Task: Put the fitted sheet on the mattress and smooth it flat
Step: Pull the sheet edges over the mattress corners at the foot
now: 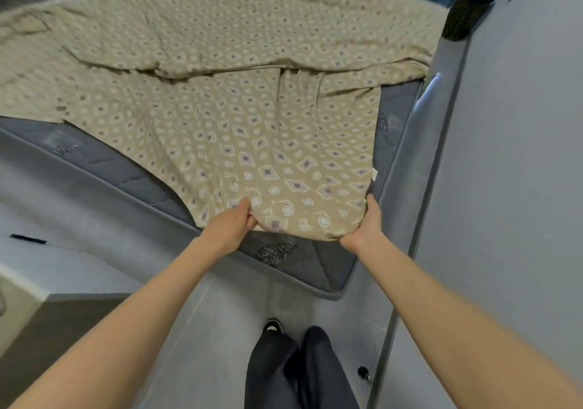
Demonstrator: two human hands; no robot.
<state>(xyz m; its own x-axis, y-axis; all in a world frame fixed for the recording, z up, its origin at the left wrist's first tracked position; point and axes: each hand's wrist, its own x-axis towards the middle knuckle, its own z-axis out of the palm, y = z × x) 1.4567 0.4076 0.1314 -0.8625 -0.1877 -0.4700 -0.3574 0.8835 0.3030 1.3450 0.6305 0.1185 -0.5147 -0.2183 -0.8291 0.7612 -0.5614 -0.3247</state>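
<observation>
A beige fitted sheet with a diamond and circle pattern lies rumpled over the grey mattress. One corner of the sheet is drawn toward the mattress's near right corner, which is still bare. My left hand grips the sheet's hem from the left, fingers curled under the cloth. On the right side of that corner my right hand grips the hem, thumb up along the fabric. A fold runs across the sheet's middle.
A pale wall stands close along the mattress's right side. A dark patterned object sits at the far right corner. My legs and a shoe stand on the grey floor. A low brown block lies at the left.
</observation>
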